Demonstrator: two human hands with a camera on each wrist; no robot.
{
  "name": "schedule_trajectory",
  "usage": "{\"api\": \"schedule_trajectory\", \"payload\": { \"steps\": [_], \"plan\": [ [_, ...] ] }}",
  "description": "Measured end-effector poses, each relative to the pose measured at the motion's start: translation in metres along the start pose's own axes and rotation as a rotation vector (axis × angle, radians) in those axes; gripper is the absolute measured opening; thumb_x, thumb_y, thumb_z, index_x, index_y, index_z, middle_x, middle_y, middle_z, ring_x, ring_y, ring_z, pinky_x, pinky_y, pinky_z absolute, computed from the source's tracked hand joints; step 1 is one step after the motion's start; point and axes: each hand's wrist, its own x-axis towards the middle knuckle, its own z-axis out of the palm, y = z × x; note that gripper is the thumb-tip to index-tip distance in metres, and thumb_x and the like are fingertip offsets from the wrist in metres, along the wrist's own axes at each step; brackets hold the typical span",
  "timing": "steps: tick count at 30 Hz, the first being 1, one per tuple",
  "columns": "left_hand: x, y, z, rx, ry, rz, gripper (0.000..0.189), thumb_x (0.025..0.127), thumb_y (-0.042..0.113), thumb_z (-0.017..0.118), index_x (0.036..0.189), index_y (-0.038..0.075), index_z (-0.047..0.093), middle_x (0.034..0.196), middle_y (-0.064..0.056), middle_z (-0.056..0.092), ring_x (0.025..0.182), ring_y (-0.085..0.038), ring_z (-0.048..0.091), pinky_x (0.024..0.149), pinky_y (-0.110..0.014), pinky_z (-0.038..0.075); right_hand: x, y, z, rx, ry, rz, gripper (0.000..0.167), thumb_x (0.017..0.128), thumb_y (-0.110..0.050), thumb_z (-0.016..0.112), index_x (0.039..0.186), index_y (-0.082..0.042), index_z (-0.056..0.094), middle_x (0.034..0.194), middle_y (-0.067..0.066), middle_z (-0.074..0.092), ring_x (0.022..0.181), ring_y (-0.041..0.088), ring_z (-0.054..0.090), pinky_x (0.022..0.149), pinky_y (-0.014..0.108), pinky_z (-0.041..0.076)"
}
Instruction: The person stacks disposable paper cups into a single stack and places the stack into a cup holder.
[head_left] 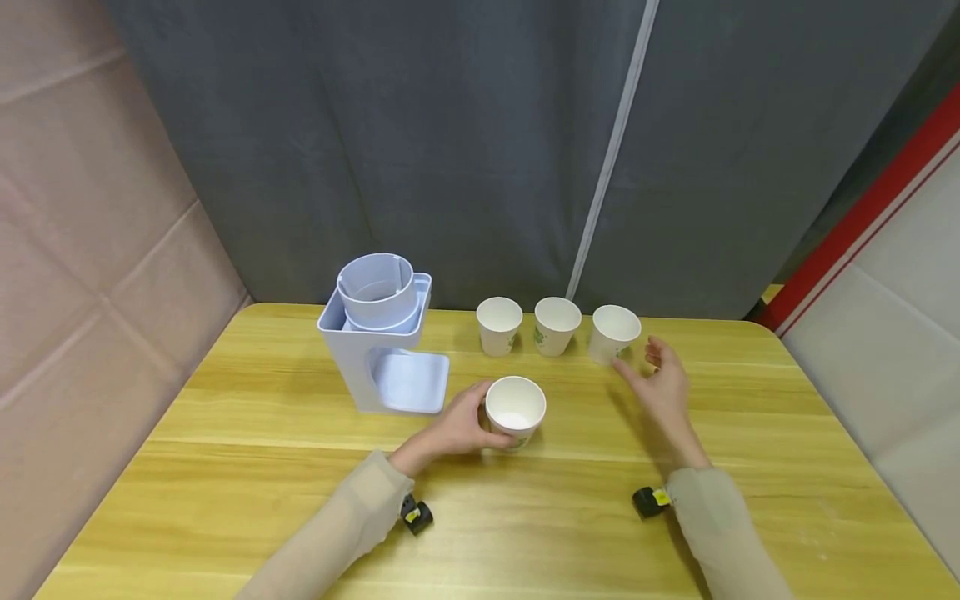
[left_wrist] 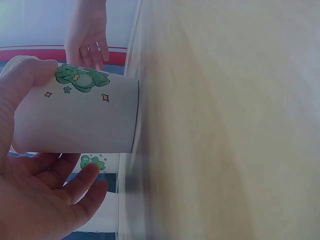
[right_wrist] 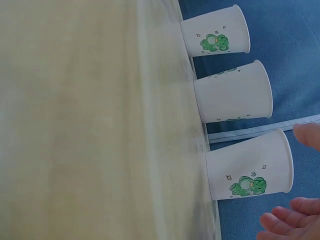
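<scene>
A white paper cup (head_left: 516, 403) with a green bear print (left_wrist: 82, 77) stands upright toward the middle of the table. My left hand (head_left: 467, 422) holds it from the left, thumb on the near side; in the left wrist view the other fingers (left_wrist: 82, 202) are spread and partly hidden behind the cup. My right hand (head_left: 663, 390) is beside the rightmost cup (head_left: 613, 335) of a row, its fingers loosely bent and holding nothing. In the right wrist view a gap shows between that hand (right_wrist: 295, 220) and the cup (right_wrist: 250, 167).
Two more paper cups, one on the left (head_left: 498, 327) and one in the middle (head_left: 557, 327), complete the row at the back. A pale blue plastic dispenser (head_left: 348, 358) with a round top container and a low tray stands left. Behind the wooden table (head_left: 540, 533) hangs a grey curtain (head_left: 450, 150).
</scene>
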Motion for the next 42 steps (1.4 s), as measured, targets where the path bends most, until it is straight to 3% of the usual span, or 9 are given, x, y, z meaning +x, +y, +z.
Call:
{"api": "schedule_trajectory", "payload": {
  "steps": [10,17,42],
  "plan": [
    [-0.001,0.000,0.000,-0.004,-0.002,-0.007,0.072,0.064,0.011,0.085,0.126,0.000,0.050,0.118,-0.011,0.059,0.109,-0.024,0.054,0.098,-0.042,0.040,0.015,-0.002,0.005,-0.039,0.004,-0.021,0.073,0.080,-0.022,0.073,0.136,0.009,0.038,0.131,0.028,0.045,0.117,0.043,0.045,0.096,0.052,0.039],
    [-0.002,0.001,0.000,-0.003,-0.003,-0.009,0.072,0.065,0.011,0.085,0.126,0.000,0.050,0.118,-0.011,0.059,0.109,-0.024,0.054,0.098,-0.041,0.039,0.023,-0.006,0.012,-0.043,0.017,-0.053,0.066,0.079,-0.020,0.074,0.128,0.011,0.043,0.126,0.030,0.045,0.113,0.044,0.045,0.095,0.051,0.038],
    [-0.001,0.003,-0.001,0.014,-0.005,-0.019,0.072,0.065,0.013,0.085,0.127,0.001,0.050,0.118,-0.010,0.059,0.109,-0.023,0.054,0.098,-0.041,0.040,0.041,-0.012,0.025,-0.123,-0.001,0.037,0.083,0.077,-0.032,0.074,0.137,0.010,0.034,0.134,0.031,0.038,0.121,0.044,0.039,0.099,0.053,0.035]
  ]
}}
